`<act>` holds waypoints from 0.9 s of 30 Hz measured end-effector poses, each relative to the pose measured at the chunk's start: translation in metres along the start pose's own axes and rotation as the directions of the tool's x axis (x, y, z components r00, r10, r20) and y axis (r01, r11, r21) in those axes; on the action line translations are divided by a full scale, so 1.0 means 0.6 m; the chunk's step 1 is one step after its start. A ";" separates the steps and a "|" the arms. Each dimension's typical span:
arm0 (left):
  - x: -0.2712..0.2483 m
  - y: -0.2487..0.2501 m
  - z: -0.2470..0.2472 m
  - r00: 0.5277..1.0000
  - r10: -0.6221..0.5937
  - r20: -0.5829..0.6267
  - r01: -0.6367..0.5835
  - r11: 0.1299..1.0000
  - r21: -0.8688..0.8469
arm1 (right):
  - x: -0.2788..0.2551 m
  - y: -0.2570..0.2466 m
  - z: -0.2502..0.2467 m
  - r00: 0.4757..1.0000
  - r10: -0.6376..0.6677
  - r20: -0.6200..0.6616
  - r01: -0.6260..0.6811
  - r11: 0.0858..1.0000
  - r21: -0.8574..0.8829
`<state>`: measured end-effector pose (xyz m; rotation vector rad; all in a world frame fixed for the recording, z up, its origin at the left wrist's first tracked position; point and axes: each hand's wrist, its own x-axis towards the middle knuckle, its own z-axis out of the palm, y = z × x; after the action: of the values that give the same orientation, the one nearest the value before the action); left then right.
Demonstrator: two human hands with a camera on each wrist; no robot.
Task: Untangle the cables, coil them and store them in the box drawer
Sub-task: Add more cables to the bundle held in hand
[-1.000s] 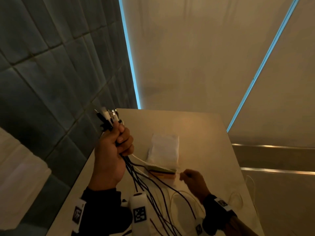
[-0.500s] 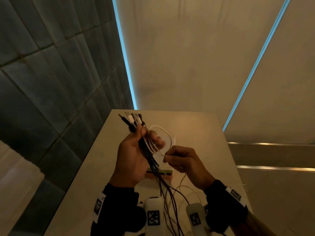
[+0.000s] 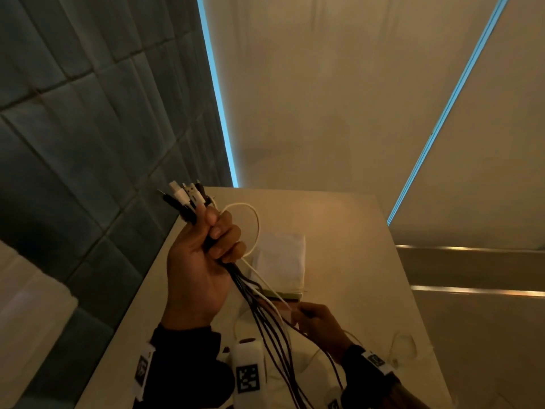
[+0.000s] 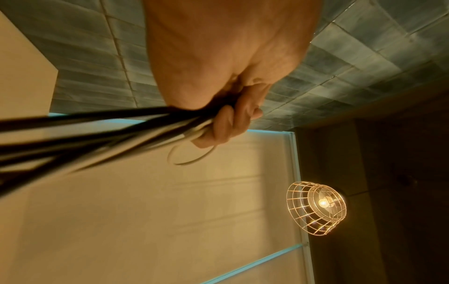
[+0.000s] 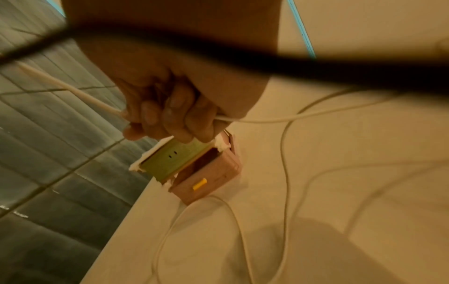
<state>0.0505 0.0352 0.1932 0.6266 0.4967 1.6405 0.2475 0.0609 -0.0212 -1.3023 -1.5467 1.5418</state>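
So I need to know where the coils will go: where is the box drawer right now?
In the right wrist view the box drawer sits on the table near its left edge by the tiled wall, just below the right hand gripping the white cable.

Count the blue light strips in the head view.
2 strips: one beside the tiled wall, left of centre; the other slanting down the pale wall at right. More may lie off-frame.

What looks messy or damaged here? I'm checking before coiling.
The box has ragged, torn-looking white edges, and its pink drawer stands open. Loose white cable sprawls across the table; nothing looks spilled.
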 end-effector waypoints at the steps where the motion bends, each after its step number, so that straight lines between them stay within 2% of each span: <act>1: -0.002 0.007 -0.001 1.000 0.018 -0.004 -0.018 1.000 0.005 | 0.001 0.008 0.005 1.000 0.008 0.015 -0.008 0.999 -0.031; 4: -0.004 0.022 -0.010 0.997 0.070 -0.039 -0.069 0.997 0.045 | 0.000 0.036 0.010 0.995 0.088 0.045 -0.081 0.989 -0.126; 6: -0.001 0.028 -0.021 0.992 0.089 -0.094 -0.078 0.991 0.109 | 0.004 0.040 0.009 0.991 0.135 -0.013 -0.135 0.979 -0.155; 8: 0.004 0.026 -0.031 0.983 0.088 -0.162 -0.059 0.984 0.170 | 0.012 0.008 0.007 0.988 0.109 -0.112 -0.122 0.986 -0.116; 10: 0.008 0.017 -0.038 0.968 0.079 -0.239 -0.026 0.975 0.219 | 0.023 -0.062 0.006 0.987 0.006 -0.163 -0.003 1.000 0.018; 12: 0.013 0.003 -0.041 0.950 0.055 -0.308 0.029 0.965 0.262 | 0.025 -0.155 0.007 0.978 -0.142 -0.155 0.163 0.977 0.134; 15: 0.018 -0.020 -0.037 0.927 0.013 -0.376 0.117 0.940 0.319 | 0.001 -0.274 0.016 0.921 -0.382 -0.078 0.389 0.887 0.248; 18: 0.016 -0.028 -0.026 0.917 -0.030 -0.399 0.164 0.938 0.307 | -0.027 -0.321 0.032 0.861 -0.505 0.053 0.470 0.832 0.293; 20: 0.014 -0.024 -0.019 0.936 -0.073 -0.343 0.156 0.963 0.218 | -0.035 -0.315 0.041 0.865 -0.489 0.115 0.436 0.845 0.308; 22: 0.013 -0.018 -0.013 0.956 -0.116 -0.269 0.150 0.982 0.111 | -0.033 -0.290 0.043 0.898 -0.424 0.118 0.359 0.861 0.360; 25: 0.014 -0.014 -0.013 0.972 -0.129 -0.198 0.139 0.989 0.039 | -0.026 -0.247 0.033 0.957 -0.276 0.092 0.220 0.895 0.389; 27: 0.015 -0.010 -0.018 0.983 -0.119 -0.143 0.124 0.992 0.022 | -0.021 -0.209 0.020 0.980 -0.176 0.091 0.136 0.932 0.337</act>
<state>0.0470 0.0451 0.1823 0.4944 0.6519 1.5702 0.2123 0.0635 0.1004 -0.8929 -1.3517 1.7118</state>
